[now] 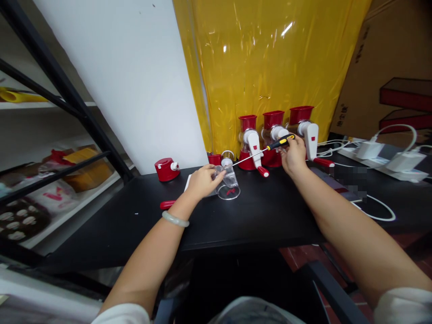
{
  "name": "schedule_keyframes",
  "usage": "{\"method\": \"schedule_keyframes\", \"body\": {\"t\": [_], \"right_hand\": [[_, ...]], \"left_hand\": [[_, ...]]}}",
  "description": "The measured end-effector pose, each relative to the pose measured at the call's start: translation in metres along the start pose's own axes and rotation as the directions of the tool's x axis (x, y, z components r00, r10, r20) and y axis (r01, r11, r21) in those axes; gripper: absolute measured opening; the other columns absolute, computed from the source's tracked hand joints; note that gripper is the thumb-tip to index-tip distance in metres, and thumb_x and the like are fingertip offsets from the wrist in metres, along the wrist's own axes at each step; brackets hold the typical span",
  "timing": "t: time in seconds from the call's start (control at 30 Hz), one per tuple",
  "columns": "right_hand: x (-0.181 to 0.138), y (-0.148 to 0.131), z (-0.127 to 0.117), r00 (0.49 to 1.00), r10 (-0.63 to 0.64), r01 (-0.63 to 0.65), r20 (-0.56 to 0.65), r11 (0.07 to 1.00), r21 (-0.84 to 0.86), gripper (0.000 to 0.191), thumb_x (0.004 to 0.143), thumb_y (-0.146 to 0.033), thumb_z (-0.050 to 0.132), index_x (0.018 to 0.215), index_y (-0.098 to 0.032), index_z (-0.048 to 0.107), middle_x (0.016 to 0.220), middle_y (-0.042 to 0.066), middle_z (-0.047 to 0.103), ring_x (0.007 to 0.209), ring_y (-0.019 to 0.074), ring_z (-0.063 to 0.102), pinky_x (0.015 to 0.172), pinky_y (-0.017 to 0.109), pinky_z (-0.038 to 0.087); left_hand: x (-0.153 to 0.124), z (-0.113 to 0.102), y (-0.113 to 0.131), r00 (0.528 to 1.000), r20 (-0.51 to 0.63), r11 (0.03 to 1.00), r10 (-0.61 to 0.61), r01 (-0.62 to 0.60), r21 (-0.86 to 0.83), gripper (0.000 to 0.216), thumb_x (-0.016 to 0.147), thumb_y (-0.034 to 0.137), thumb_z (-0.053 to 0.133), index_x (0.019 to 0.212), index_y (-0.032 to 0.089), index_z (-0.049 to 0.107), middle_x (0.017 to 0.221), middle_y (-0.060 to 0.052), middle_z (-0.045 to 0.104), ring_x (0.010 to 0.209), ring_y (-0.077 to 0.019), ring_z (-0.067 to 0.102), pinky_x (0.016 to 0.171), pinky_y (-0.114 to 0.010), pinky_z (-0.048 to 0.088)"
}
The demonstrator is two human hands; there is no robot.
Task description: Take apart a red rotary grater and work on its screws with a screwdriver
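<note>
My right hand (293, 155) is closed around the black and yellow handle of a screwdriver (281, 141), raised above the table. Its thin shaft slants down to the left, and the tip ends by a clear plastic grater body (229, 191). My left hand (203, 181) grips that body, fingers bent over its upper left side. Partly under the left hand lies a white crank with a red grip (168, 205). Just behind the body are a metal grater drum (227, 156) and a red part (214, 159). A round red base (167, 169) sits to the left.
Three red and white rotary graters (248, 139) stand along the back of the black table (216, 229). At right are a power strip with white plugs (388, 157), loose cables and a dark flat device (334, 183). A shelf rack (64, 103) stands left, a cardboard box (381, 67) behind.
</note>
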State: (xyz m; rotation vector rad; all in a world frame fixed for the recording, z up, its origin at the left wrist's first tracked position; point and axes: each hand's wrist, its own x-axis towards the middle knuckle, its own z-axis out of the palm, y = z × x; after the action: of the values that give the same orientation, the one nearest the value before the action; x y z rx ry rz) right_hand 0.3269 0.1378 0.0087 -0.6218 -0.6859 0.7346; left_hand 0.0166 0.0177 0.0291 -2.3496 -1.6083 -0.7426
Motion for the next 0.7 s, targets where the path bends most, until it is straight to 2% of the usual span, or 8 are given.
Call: {"method": "schedule_keyframes", "body": {"t": [0.13,0.27,0.4,0.5,0.6,0.7], "right_hand": [[-0.005,-0.003,0.001,0.997,-0.082,0.081,-0.012,0.995,-0.061,0.046,0.072,-0.051,0.068,0.108,-0.025,0.056,0.103,0.000,0.063,0.072,0.0094,0.062,0.050,0.020,0.046],[-0.003,0.002,0.000,0.994,-0.105,0.103,-0.014,0.991,-0.081,0.055,0.067,-0.049,0.074,0.112,-0.025,0.053,0.103,0.000,0.063,0.071,0.0095,0.061,0.050,0.021,0.047],[0.001,0.006,0.000,0.994,-0.086,0.083,-0.069,0.995,-0.048,0.044,0.071,-0.042,0.071,0.105,-0.025,0.048,0.096,0.000,0.063,0.070,0.0105,0.062,0.049,0.021,0.047],[0.001,0.006,0.002,0.996,-0.068,0.066,-0.064,0.997,-0.038,0.034,0.076,-0.041,0.065,0.098,-0.025,0.046,0.093,-0.001,0.062,0.074,0.0111,0.064,0.052,0.022,0.049],[-0.004,0.005,0.004,0.994,-0.093,0.091,-0.048,0.995,-0.048,0.039,0.077,-0.049,0.063,0.103,-0.026,0.045,0.097,-0.001,0.061,0.073,0.0103,0.064,0.053,0.023,0.050],[-0.009,0.007,0.005,0.988,-0.151,0.150,-0.024,0.987,-0.066,0.051,0.073,-0.055,0.067,0.107,-0.025,0.045,0.095,-0.002,0.061,0.066,0.0093,0.061,0.054,0.024,0.050]], "left_hand": [[0.000,0.000,0.000,1.000,0.000,1.000,0.006,-0.006,-0.010,0.053,0.095,0.058,0.044,0.072,0.019,0.071,0.120,-0.008,0.070,0.098,-0.0253,0.069,0.085,-0.038,0.054],[0.000,0.000,0.000,1.000,-0.006,1.000,0.007,-0.007,-0.010,0.053,0.095,0.058,0.044,0.072,0.019,0.072,0.117,-0.008,0.071,0.098,-0.0252,0.069,0.085,-0.038,0.054],[0.000,-0.001,0.001,1.000,0.006,1.000,-0.002,0.002,-0.004,0.053,0.095,0.058,0.044,0.074,0.019,0.073,0.118,-0.008,0.071,0.098,-0.0253,0.069,0.085,-0.038,0.054],[0.000,-0.001,0.001,1.000,0.004,1.000,-0.001,0.001,-0.004,0.053,0.095,0.058,0.044,0.074,0.019,0.073,0.118,-0.009,0.071,0.097,-0.0254,0.069,0.084,-0.038,0.054],[0.000,-0.001,0.001,1.000,0.001,1.000,-0.003,0.003,0.002,0.054,0.095,0.058,0.043,0.072,0.019,0.072,0.118,-0.009,0.071,0.097,-0.0252,0.070,0.083,-0.038,0.054],[0.000,-0.001,0.001,1.000,0.000,1.000,0.001,-0.001,0.004,0.054,0.095,0.059,0.043,0.073,0.019,0.072,0.119,-0.008,0.071,0.097,-0.0253,0.070,0.083,-0.037,0.054]]}}
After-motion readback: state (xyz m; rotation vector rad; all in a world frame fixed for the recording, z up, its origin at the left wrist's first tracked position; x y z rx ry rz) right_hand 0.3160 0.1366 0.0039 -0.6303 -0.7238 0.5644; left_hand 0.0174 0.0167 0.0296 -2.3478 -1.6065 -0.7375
